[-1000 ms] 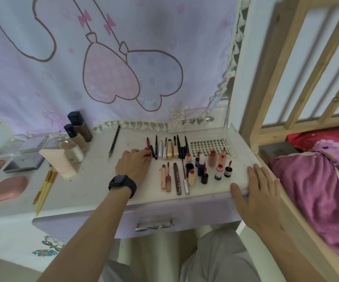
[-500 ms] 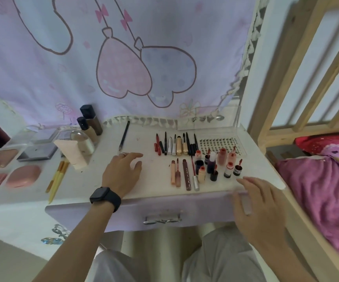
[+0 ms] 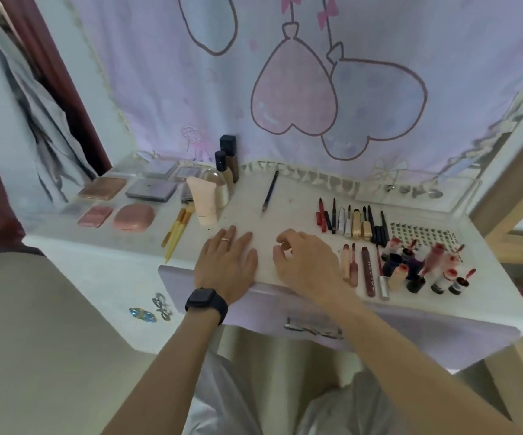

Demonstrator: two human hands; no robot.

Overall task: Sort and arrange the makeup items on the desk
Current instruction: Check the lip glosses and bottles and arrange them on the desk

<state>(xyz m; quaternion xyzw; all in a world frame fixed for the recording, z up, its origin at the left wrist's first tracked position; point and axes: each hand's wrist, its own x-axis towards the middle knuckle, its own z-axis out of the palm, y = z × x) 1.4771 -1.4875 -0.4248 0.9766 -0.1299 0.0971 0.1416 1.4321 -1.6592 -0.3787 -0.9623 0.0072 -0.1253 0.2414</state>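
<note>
White desk [image 3: 285, 215], seen from above: at L, compacts & palettes [image 3: 150, 189] in rows, yellow-handled brushes [image 3: 175, 232] just beside a pale tube [image 3: 203, 200], dark-capped bottles [image 3: 227, 158] at the back. A lone pencil [image 3: 269, 191] lies mid-desk, apart from the rest. At R, a row of pencils & mascaras [image 3: 352, 222] sits behind lip glosses [image 3: 352, 265] laid flat, w/ small bottles [image 3: 417, 268] standing near the front edge and a dotted sheet [image 3: 423, 233] behind them.

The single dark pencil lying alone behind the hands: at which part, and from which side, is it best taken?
Probably pinch the pencil at mid-shaft, coming from above, with fingers on its left and right sides. It lies flat on the desk, its length running roughly away from the person, and bare surface shows on both sides.
</note>
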